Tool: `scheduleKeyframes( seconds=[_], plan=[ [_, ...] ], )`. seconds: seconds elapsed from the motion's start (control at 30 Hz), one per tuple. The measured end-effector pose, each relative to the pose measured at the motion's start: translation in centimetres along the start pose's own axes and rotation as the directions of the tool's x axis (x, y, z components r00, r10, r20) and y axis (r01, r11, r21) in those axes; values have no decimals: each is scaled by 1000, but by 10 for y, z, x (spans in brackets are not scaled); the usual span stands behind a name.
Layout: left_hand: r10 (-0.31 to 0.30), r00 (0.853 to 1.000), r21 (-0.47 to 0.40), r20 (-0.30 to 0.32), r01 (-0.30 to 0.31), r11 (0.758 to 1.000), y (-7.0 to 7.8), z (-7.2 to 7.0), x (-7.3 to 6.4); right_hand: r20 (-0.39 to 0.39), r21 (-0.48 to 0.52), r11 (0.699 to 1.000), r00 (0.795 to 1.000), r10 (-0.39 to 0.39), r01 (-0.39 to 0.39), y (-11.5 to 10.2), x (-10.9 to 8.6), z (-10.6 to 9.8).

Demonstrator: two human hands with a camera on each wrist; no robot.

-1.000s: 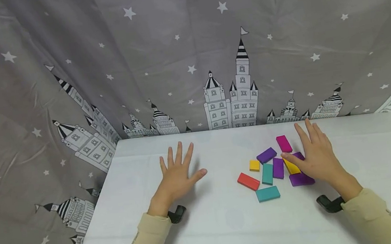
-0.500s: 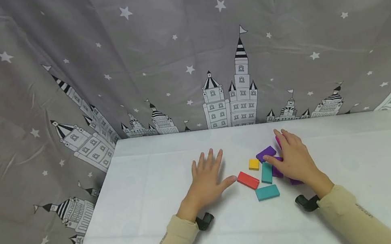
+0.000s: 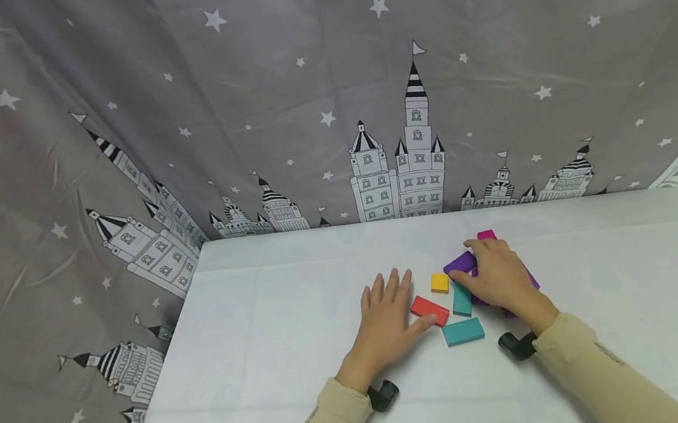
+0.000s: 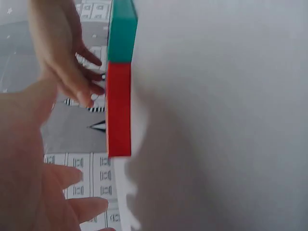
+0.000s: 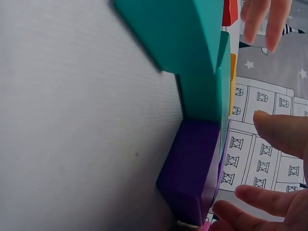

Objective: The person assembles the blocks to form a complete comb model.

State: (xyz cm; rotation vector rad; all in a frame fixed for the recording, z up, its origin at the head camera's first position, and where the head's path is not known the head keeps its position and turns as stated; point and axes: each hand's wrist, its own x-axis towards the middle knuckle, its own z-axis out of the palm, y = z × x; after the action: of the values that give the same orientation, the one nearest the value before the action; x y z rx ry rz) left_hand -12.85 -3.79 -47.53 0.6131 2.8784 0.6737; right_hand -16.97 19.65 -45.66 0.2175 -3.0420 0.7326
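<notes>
Several coloured wooden-looking blocks lie flat on the white table. My left hand (image 3: 384,322), fingers spread, hovers beside the red block (image 3: 430,310), its thumb tip over that block's near right end. In the left wrist view a gap shows between the hand and the red block (image 4: 119,110). My right hand (image 3: 501,278) hangs over the purple blocks (image 3: 460,264), thumb close to the upright-lying teal block (image 3: 461,300), fingers relaxed and holding nothing. It partly hides the magenta block (image 3: 486,235) and covers others. A yellow block (image 3: 439,283) and a second teal block (image 3: 463,332) lie between the hands.
The white table (image 3: 265,333) extends around the blocks on both sides and in front. A grey curtain (image 3: 271,71) printed with stars and castles hangs behind the far edge and at the left. Both wrists carry small black cameras (image 3: 384,395).
My left hand has moved right, from bare table to the red block. The right hand has shifted left over the purple blocks and lowered. The blocks look unmoved.
</notes>
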Motion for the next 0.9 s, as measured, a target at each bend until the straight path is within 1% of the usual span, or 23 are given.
scheduleKeyframes(
  seconds=[0.27,0.5,0.73,0.8,0.9],
  plan=[
    [-17,997,43,-78,21,999,13,10,2,12,-48,998,999,36,-35,-5,9,0],
    [-31,994,85,-105,40,996,23,15,4,44,-104,993,997,59,-54,-7,12,-1],
    [-34,978,107,-208,57,993,29,19,4,44,-118,991,997,65,-59,-6,14,0],
    [-40,975,113,-219,66,991,30,19,4,43,-117,992,997,62,-57,-6,14,0],
    [-46,974,123,-220,74,990,30,18,4,44,-112,992,997,61,-55,-6,14,0]
  ],
)
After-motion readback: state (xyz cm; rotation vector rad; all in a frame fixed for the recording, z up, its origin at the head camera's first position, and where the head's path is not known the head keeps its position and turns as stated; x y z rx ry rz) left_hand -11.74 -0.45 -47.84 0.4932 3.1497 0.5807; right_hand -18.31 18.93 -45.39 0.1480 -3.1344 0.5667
